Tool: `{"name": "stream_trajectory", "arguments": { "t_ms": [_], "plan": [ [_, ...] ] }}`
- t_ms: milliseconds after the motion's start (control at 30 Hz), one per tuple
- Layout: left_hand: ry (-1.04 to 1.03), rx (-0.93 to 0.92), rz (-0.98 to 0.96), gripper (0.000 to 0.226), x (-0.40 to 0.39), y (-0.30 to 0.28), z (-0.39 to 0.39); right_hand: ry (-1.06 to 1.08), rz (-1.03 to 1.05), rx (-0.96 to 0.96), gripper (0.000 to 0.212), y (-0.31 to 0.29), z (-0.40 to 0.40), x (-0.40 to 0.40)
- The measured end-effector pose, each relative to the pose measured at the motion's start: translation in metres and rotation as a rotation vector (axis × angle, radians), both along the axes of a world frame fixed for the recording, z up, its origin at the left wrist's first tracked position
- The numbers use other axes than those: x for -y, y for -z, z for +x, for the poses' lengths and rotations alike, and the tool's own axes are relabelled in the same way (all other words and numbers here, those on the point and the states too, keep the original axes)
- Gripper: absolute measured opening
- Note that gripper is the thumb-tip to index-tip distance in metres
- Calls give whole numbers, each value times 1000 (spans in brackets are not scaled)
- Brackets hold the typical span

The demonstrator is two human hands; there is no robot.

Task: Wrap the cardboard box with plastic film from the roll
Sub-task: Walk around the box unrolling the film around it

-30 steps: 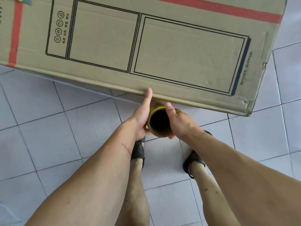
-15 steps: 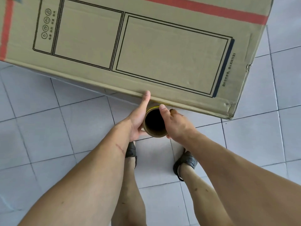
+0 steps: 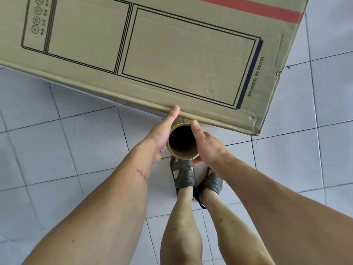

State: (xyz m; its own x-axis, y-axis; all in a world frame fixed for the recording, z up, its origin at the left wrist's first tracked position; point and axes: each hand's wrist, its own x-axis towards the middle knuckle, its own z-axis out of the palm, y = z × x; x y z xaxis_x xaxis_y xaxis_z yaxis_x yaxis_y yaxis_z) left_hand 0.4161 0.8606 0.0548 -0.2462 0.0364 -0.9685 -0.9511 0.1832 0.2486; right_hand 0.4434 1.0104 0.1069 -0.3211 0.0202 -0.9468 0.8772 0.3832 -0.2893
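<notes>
Nearest, my sandalled feet (image 3: 193,176) stand on the tiled floor (image 3: 63,150), open room on both sides. Above them my left hand (image 3: 162,134) and right hand (image 3: 207,145) each close a grip round the upright roll (image 3: 182,153), just beside the cardboard box (image 3: 162,54), left thumb touching its near edge. No film shows on the visible faces; wrapping seems barely begun.
</notes>
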Motion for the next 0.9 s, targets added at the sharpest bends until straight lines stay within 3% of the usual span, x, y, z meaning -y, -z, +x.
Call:
{"name": "stream_trajectory", "arguments": {
  "t_ms": [67, 267, 900],
  "plan": [
    [-12, -9, 8, 114, -2, -1, -1, 60, -10, 6, 78, 1, 1, 1],
    [53, 104, 65, 141, -2, -2, 2, -34, 62, -16, 71, -8, 4, -3],
    [-89, 82, 182, 121, -19, -17, 23, -157, 215, -98, 66, -12, 7, -6]
  ]
}}
